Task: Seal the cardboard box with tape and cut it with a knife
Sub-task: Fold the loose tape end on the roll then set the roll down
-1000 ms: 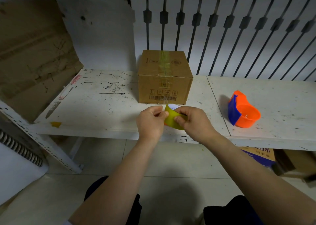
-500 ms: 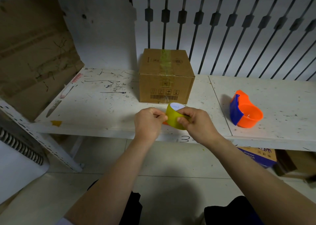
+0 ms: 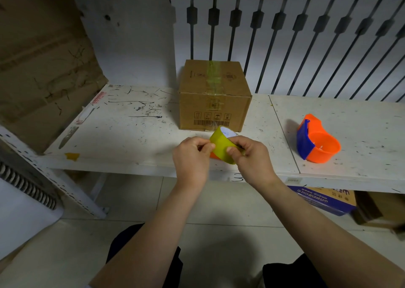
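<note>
Both hands [image 3: 221,156] pinch the yellow tape roll [image 3: 223,147] before the cardboard box [image 3: 213,99]

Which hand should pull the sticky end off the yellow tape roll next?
Probably the left hand: its fingertips pinch at the edge of the tape roll, as if picking the end, while the right hand grips the roll steady.

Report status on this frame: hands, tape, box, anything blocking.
Left hand and right hand both on yellow tape roll, picking at its edge. Cardboard box closed, taped strip on top. Orange dispenser off right, nothing blocking.
</note>
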`<control>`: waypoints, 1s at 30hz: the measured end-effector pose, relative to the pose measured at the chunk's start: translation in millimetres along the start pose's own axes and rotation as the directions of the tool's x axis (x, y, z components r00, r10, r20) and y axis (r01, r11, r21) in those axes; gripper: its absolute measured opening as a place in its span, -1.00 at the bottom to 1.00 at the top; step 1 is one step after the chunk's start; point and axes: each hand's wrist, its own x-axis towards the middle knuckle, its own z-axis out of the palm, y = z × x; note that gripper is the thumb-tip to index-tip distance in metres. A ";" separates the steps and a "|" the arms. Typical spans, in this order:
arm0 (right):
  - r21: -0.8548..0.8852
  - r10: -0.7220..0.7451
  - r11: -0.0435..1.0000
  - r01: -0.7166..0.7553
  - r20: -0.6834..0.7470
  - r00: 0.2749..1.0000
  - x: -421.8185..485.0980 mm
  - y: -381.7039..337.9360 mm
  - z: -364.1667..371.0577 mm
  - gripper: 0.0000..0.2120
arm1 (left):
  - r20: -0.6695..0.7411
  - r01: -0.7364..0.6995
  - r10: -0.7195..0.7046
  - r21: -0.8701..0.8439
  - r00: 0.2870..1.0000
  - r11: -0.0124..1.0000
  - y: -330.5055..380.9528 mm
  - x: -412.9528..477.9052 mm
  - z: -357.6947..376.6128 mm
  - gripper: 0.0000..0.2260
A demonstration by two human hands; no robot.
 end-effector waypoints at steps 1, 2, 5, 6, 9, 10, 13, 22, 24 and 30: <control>0.003 0.003 1.000 -0.003 -0.010 1.000 0.1 -0.8 0.7 -0.81 | -0.020 -0.016 0.016 0.010 1.000 1.000 -0.2 -0.7 1.1 -0.95; 0.007 0.006 1.000 -0.006 -0.016 1.000 -0.2 -1.3 1.4 -0.82 | -0.035 -0.034 0.035 0.027 0.999 0.999 -0.9 -1.3 2.3 -0.95; 0.009 0.015 1.000 -0.015 -0.037 0.999 -2.1 -0.3 3.6 -0.82 | -0.030 -0.062 0.064 0.052 0.997 0.997 -3.3 -2.9 5.5 -0.93; 0.013 0.021 1.000 -0.021 -0.045 0.999 -2.7 0.3 4.0 -0.81 | -0.017 -0.058 0.059 0.052 0.998 0.997 -3.9 -3.2 6.4 -0.91; 0.023 0.027 0.999 -0.026 -0.051 0.998 -5.2 2.8 5.1 -0.82 | 0.014 -0.023 0.022 0.031 1.000 0.999 -5.9 -1.1 7.6 -0.88; 0.021 0.026 0.999 -0.025 -0.051 0.998 -6.0 3.9 5.2 -0.82 | 0.025 -0.004 0.004 0.013 1.000 1.000 -6.3 -0.3 7.6 -0.88; 0.016 0.019 1.000 -0.018 -0.045 0.999 -7.5 6.7 4.8 -0.83 | 0.051 0.019 -0.019 0.002 0.999 1.000 -6.6 -0.8 7.1 -0.92; 0.041 0.016 0.999 -0.013 -0.064 0.998 -6.9 8.5 7.8 -0.83 | 0.054 0.071 -0.064 -0.123 0.996 0.990 -5.4 -1.7 10.4 -0.79; 0.049 0.019 0.999 -0.016 -0.068 0.997 -6.7 9.0 8.2 -0.83 | 0.054 0.077 -0.071 -0.117 0.996 0.990 -5.9 -1.5 11.1 -0.82; 0.061 0.023 0.998 -0.017 -0.097 0.995 -7.1 10.4 9.7 -0.84 | 0.005 0.085 -0.085 -0.115 0.996 0.990 -7.0 -2.9 11.7 -0.84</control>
